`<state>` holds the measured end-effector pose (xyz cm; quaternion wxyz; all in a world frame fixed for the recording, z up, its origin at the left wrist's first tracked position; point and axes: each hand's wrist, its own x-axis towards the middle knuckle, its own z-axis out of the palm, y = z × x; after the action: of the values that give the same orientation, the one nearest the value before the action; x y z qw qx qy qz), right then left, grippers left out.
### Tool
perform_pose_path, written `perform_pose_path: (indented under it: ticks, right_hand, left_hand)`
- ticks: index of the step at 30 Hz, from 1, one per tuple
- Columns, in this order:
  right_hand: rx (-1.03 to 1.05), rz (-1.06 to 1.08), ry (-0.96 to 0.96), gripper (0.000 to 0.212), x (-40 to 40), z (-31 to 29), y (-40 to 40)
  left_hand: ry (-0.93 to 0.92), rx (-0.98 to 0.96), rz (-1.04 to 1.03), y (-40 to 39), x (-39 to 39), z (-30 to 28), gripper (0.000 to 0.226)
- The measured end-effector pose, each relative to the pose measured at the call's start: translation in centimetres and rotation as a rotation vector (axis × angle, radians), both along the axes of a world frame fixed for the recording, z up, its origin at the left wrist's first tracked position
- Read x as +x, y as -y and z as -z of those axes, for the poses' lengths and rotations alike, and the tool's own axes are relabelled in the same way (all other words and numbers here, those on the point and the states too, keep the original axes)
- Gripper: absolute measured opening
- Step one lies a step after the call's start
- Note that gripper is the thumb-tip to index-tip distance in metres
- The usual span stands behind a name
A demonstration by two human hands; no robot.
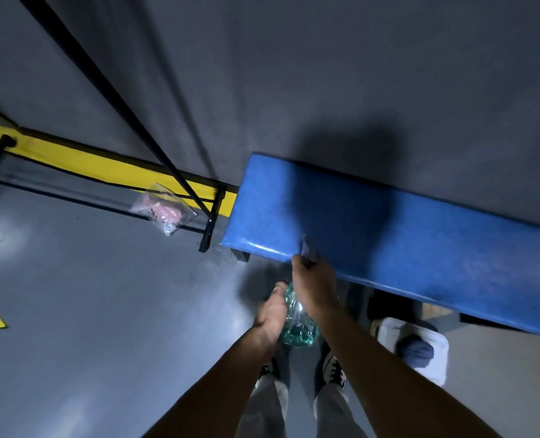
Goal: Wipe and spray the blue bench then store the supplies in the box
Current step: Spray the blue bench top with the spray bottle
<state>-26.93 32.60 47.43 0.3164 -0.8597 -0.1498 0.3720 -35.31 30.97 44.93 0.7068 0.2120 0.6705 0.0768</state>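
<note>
Grey floor (104, 311) bearing blue bench (388, 229); white box (436, 343), plastic bag (163, 211)

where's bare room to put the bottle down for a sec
The blue bench top is bare from the right hand and its cloth out to the right. The grey floor left of the left hand, which holds the bottle, is open too. It is crowded under the bench by the white box.

Light trousers (270, 403), black-and-white sneakers (335, 371)
</note>
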Motion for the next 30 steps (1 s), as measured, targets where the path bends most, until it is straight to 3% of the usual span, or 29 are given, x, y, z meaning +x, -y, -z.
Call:
perform_pose_path:
  ticks: [2, 4, 6, 9, 13, 15, 20, 30]
  right_hand:
    - [0.035, 0.093, 0.022, 0.024, 0.5, -0.3, 1.8]
    - [0.026, 0.11, 0.046, 0.026, 1.2, -0.2, 3.4]
    - [0.021, 0.104, 0.046, 0.029, 2.1, -0.2, 4.4]
    - [0.002, 0.041, 0.03, 0.048, 3.1, 0.2, 5.4]
    - [-0.052, -0.004, 0.023, 0.04, 4.4, 0.3, 7.2]
    - [-0.066, 0.02, 0.005, 0.04, 5.5, 0.2, 8.8]
    - [-0.092, 0.138, 0.02, 0.057, 9.3, 0.1, 13.6]
    - [-0.116, 0.138, -0.081, 0.031, 15.1, 1.0, 18.7]
  left_hand:
    - [-0.004, 0.029, 0.05, 1.0, 0.7, 0.8, 0.054]
    - [-0.029, 0.028, 0.142, 2.2, 1.0, 2.5, 0.082]
    - [-0.06, 0.038, 0.178, 3.6, 1.5, 4.6, 0.091]
    - [-0.065, 0.037, 0.157, 4.8, 2.3, 3.0, 0.087]
    - [-0.025, -0.023, 0.169, 6.4, 3.9, 0.4, 0.046]
    - [-0.029, -0.013, 0.236, 7.6, 4.9, 1.0, 0.038]
    - [-0.047, 0.022, 0.322, 10.7, 8.9, 0.5, 0.039]
    - [-0.048, 0.031, 0.311, 16.6, 14.2, 0.8, 0.043]
